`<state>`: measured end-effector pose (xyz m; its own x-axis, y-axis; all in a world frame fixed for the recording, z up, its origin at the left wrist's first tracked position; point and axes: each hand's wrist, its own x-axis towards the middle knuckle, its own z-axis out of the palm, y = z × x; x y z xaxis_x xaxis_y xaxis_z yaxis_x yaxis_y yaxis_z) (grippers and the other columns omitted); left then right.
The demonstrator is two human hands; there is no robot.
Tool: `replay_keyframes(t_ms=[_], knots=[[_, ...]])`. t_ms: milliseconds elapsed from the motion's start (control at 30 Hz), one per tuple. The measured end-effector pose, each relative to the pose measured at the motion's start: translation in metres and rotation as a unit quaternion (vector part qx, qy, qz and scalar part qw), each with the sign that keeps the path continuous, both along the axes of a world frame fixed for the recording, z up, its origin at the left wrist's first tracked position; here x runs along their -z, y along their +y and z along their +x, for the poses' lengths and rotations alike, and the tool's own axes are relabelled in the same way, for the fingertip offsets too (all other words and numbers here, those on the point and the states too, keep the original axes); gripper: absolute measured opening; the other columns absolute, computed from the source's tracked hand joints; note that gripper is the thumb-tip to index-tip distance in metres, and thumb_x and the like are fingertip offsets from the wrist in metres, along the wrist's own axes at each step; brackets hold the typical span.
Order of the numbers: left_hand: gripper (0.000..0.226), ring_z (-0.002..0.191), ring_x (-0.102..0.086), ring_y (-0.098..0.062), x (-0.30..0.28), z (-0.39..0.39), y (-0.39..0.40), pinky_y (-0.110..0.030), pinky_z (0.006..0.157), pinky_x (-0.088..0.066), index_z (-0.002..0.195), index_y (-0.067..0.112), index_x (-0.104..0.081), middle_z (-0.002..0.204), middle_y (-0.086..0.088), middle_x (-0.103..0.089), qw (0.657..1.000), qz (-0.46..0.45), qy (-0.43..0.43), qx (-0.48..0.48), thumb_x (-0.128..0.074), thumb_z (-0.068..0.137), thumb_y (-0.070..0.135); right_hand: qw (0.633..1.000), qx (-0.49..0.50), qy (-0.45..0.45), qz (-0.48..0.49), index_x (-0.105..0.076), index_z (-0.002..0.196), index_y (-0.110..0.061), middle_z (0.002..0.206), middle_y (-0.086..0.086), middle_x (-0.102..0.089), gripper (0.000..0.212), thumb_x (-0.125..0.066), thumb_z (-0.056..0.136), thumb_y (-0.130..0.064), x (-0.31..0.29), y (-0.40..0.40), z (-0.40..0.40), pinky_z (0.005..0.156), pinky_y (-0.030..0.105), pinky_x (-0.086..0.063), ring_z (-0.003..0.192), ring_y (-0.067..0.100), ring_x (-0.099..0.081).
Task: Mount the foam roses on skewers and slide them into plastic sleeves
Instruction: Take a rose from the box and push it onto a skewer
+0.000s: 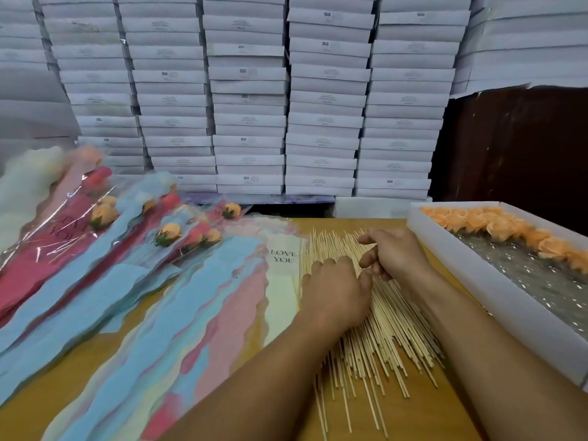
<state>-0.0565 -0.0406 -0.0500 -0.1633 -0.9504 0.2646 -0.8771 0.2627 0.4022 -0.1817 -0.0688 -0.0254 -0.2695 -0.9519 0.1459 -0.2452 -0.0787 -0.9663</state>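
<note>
We see pale matt wooden skewers point(375, 329), glossy plastic sleeves point(203, 313), and a smooth wooden desk point(397, 418).

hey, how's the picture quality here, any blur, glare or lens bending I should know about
Head view: wide-angle bending bows the stacked white boxes outward toward the edges; the finished sleeved roses at far left are smeared and soft; glare streaks the clear wrap there and speckles the film lining the rose tray; the skewer pile and both hands stay fairly sharp under even, shadowless light.
</note>
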Motion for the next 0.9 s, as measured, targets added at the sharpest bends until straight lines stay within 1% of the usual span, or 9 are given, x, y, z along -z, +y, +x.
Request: replay_keyframes(t_ms=[200, 333, 400, 467, 500, 600, 733, 800, 900], knots=[[0.039, 0.104, -0.057, -0.027, 0.005, 0.007, 0.002, -0.044, 0.086, -0.050, 0.113, 0.015, -0.060, 0.111, -0.006, -0.066, 0.996, -0.048, 0.069, 0.005, -0.044, 0.100, 0.048, 0.996, 0.021, 0.081, -0.005, -0.069, 0.098, -0.015, 0.058, 0.000, -0.070, 0.023, -0.052, 0.100, -0.030, 0.003, -0.002, -0.003, 0.043, 0.022, -0.040, 0.046, 0.009, -0.057], [0.035, 0.101, -0.058, -0.024, 0.007, 0.006, 0.003, -0.042, 0.084, -0.051, 0.113, 0.017, -0.061, 0.109, -0.003, -0.065, 0.994, -0.069, 0.086, 0.020, -0.047, 0.099, 0.045, 0.969, 0.069, 0.237, 0.009, -0.074, 0.089, -0.013, 0.082, 0.005, -0.075, 0.026, -0.056, 0.095, -0.030, -0.001, -0.004, -0.014, 0.073, 0.040, -0.059, 0.084, 0.024, -0.071], [0.034, 0.101, -0.057, -0.023, 0.008, 0.006, 0.003, -0.041, 0.083, -0.050, 0.113, 0.017, -0.061, 0.107, -0.002, -0.064, 0.993, -0.076, 0.087, 0.025, -0.048, 0.098, 0.044, 0.955, 0.099, 0.279, 0.011, -0.075, 0.090, -0.015, 0.092, 0.005, -0.074, 0.025, -0.055, 0.094, -0.029, -0.010, -0.008, -0.025, 0.083, 0.040, -0.056, 0.105, 0.030, -0.063], [0.032, 0.101, -0.056, -0.022, 0.008, 0.006, 0.003, -0.039, 0.082, -0.049, 0.111, 0.017, -0.062, 0.106, -0.001, -0.064, 0.992, -0.083, 0.093, 0.028, -0.048, 0.098, 0.043, 0.940, 0.130, 0.315, 0.016, -0.074, 0.104, -0.018, 0.109, 0.004, -0.071, 0.025, -0.055, 0.095, -0.030, -0.024, -0.012, -0.040, 0.086, 0.035, -0.045, 0.123, 0.031, -0.050], [0.032, 0.101, -0.056, -0.022, 0.008, 0.007, 0.002, -0.038, 0.083, -0.049, 0.110, 0.017, -0.062, 0.106, -0.001, -0.064, 0.991, -0.085, 0.094, 0.028, -0.048, 0.098, 0.043, 0.932, 0.148, 0.331, 0.021, -0.072, 0.113, -0.018, 0.117, 0.006, -0.069, 0.027, -0.055, 0.095, -0.030, -0.031, -0.014, -0.050, 0.087, 0.038, -0.042, 0.129, 0.032, -0.045], [0.032, 0.101, -0.056, -0.023, 0.007, 0.009, 0.001, -0.038, 0.083, -0.048, 0.109, 0.016, -0.063, 0.106, -0.002, -0.065, 0.992, -0.085, 0.090, 0.027, -0.049, 0.099, 0.042, 0.904, 0.209, 0.368, 0.050, -0.064, 0.124, -0.012, 0.125, 0.014, -0.063, 0.032, -0.055, 0.095, -0.025, -0.049, -0.018, -0.087, 0.085, 0.042, -0.042, 0.133, 0.036, -0.039], [0.031, 0.101, -0.056, -0.022, 0.007, 0.008, 0.001, -0.037, 0.083, -0.048, 0.109, 0.017, -0.063, 0.106, -0.001, -0.064, 0.992, -0.086, 0.088, 0.025, -0.049, 0.098, 0.042, 0.844, 0.275, 0.443, 0.125, -0.056, 0.130, -0.009, 0.126, 0.020, -0.060, 0.041, -0.058, 0.090, -0.018, -0.055, -0.013, -0.146, 0.078, 0.040, -0.039, 0.126, 0.040, -0.041], [0.031, 0.101, -0.056, -0.022, 0.008, 0.007, 0.000, -0.038, 0.084, -0.049, 0.109, 0.017, -0.063, 0.106, -0.001, -0.064, 0.992, -0.087, 0.085, 0.023, -0.049, 0.098, 0.043, 0.820, 0.298, 0.458, 0.169, -0.055, 0.129, -0.009, 0.128, 0.023, -0.057, 0.043, -0.062, 0.089, -0.023, -0.054, -0.008, -0.174, 0.085, 0.045, -0.040, 0.124, 0.042, -0.042], [0.031, 0.101, -0.056, -0.022, 0.008, 0.007, 0.000, -0.039, 0.085, -0.050, 0.110, 0.018, -0.063, 0.107, 0.000, -0.064, 0.993, -0.086, 0.082, 0.023, -0.049, 0.098, 0.043, 0.806, 0.318, 0.438, 0.239, -0.053, 0.127, -0.009, 0.129, 0.024, -0.055, 0.049, -0.069, 0.086, -0.033, -0.046, -0.001, -0.211, 0.096, 0.047, -0.041, 0.124, 0.044, -0.042]])
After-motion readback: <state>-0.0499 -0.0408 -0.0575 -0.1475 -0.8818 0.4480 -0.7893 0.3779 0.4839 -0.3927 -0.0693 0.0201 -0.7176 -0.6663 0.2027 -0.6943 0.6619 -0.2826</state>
